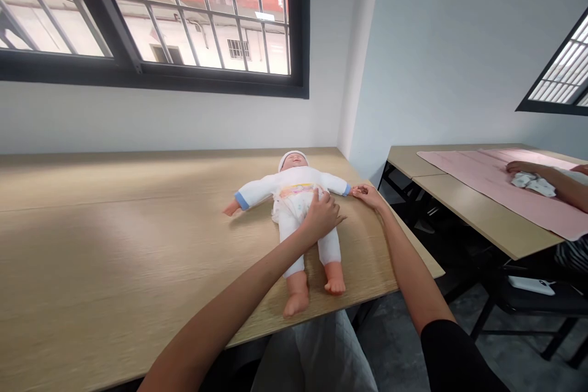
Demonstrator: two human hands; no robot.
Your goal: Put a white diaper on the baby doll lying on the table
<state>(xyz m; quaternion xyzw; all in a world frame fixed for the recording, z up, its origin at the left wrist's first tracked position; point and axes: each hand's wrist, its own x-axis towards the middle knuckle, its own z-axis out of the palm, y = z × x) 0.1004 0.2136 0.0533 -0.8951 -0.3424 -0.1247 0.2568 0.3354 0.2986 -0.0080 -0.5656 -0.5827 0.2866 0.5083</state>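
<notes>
A baby doll (309,180) lies on its back on the wooden table (114,245), arms spread out to the sides. It wears a white suit with blue cuffs, a white cap (282,161) and what looks like a diaper (294,201) around its hips. My left hand (321,215) rests on the doll's hip area, its fingers on the diaper front and its thumb apart. At the table's right edge, the fingers of my right hand (368,195) close around the doll's small hand. The doll's bare feet point toward me.
To the right, across a gap, stands another table with a pink mat (487,187). Another person's hand (528,167) is there on a white patterned cloth (533,184). A white phone (531,285) lies on a black chair (519,303). Behind my table are a wall and a barred window.
</notes>
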